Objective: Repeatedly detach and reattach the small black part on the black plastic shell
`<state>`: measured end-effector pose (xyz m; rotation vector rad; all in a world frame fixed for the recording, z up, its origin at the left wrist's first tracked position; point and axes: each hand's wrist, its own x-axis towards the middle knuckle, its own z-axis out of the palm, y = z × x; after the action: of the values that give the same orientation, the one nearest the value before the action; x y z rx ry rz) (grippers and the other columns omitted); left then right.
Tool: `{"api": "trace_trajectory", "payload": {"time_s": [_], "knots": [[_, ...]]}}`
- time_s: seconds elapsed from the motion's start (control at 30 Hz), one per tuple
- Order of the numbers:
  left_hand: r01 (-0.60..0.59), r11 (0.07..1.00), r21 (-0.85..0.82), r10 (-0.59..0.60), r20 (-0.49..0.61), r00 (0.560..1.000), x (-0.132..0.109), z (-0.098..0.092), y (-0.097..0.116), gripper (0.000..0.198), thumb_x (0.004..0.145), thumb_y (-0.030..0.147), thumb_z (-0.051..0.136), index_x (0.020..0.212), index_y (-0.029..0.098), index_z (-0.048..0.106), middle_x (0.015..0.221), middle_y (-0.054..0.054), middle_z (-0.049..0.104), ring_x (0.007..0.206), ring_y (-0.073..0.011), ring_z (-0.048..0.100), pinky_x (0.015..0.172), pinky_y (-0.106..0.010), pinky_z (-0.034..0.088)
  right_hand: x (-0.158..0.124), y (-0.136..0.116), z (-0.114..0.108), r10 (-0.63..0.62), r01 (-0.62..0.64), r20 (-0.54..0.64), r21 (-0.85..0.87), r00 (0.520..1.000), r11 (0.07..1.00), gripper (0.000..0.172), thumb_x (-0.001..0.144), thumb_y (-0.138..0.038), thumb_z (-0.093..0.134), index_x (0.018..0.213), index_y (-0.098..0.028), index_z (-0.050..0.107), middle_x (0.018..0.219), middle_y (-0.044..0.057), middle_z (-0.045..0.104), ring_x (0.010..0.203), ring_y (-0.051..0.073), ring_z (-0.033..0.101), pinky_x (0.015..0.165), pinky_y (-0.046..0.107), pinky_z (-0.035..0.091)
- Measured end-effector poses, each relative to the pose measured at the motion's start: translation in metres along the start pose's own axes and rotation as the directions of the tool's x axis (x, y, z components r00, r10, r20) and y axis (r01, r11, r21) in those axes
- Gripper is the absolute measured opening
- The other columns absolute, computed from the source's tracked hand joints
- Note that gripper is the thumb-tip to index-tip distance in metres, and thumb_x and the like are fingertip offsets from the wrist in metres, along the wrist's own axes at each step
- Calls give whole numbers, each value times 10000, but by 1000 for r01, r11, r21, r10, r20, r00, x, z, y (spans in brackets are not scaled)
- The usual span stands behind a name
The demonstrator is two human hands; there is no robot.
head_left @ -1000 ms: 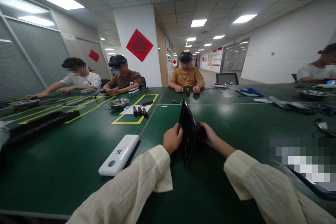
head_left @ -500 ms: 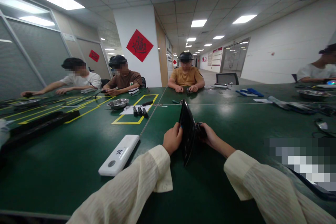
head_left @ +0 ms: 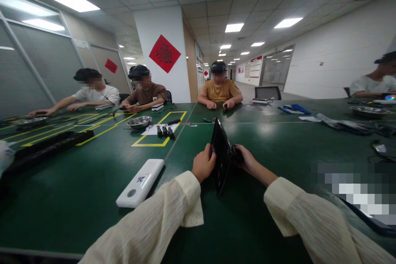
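- Between this moment and the last second, little changes at the near edge: the left hand (head_left: 203,163) and right hand (head_left: 248,161) keep their places, so I take the work to be at a steady hold.
- The thin glossy black panel (head_left: 220,161) stands upright, seen nearly edge-on, toward the middle of the near edge of the green tabletop (head_left: 260,218); I cannot tell whether its lower corner touches down.
- The left grip is closed on the panel's left side, thumb against the face; the right grip is curled round a small black piece (head_left: 237,154) at its right side, perhaps part of it.
- By the far edge, the co-worker in the mustard shirt (head_left: 220,90) now has a hand on a small dark object (head_left: 225,110) that lay bare a second ago.
- The white rounded slab marked 26 (head_left: 140,183) lies just beside the left sleeve (head_left: 161,214), the likeliest thing to be bumped.
- Farther toward the far edge, left of the panel, sit a shiny metal bowl (head_left: 139,122) and three black clip-like pieces (head_left: 165,132) within yellow tape (head_left: 150,145).
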<state>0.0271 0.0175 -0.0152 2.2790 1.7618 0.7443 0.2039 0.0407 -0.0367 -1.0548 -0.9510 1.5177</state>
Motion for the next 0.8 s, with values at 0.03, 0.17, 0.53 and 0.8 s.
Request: {"api": "trace_trajectory", "payload": {"time_s": [0.03,0.17,0.53,0.8], "knots": [[-1,1000,-3,1,2,1000,0,0,0,209,900,297,309,1016,212,461,879,-50,654,831,-205,625,691,-270,398,0,0,0,2,-2,1,3,1000,1000,182,802,-286,370,786,-198,529,526,-30,519,393,110,462,309,191,274],[2,1000,7,-2,4,1000,0,0,0,197,895,287,318,1008,212,461,874,-49,653,841,-206,623,694,-268,399,0,-1,1,5,-5,-4,39,1000,999,168,794,-264,376,776,-197,529,540,-22,536,422,112,483,323,192,304],[-6,1000,1,6,14,1000,2,4,-4,310,945,334,206,1073,191,449,898,-78,663,852,-209,635,700,-274,401,1,1,-2,-9,9,29,25,1000,1000,159,776,-281,397,797,-201,533,560,-19,535,446,120,485,346,197,314],[4,1000,7,-4,0,1000,0,1,-1,229,918,320,288,1048,223,449,883,-46,655,850,-199,626,707,-264,405,-2,-1,0,-9,9,7,10,1000,1000,163,779,-277,391,790,-200,535,525,-22,522,412,119,462,329,201,288]]}}
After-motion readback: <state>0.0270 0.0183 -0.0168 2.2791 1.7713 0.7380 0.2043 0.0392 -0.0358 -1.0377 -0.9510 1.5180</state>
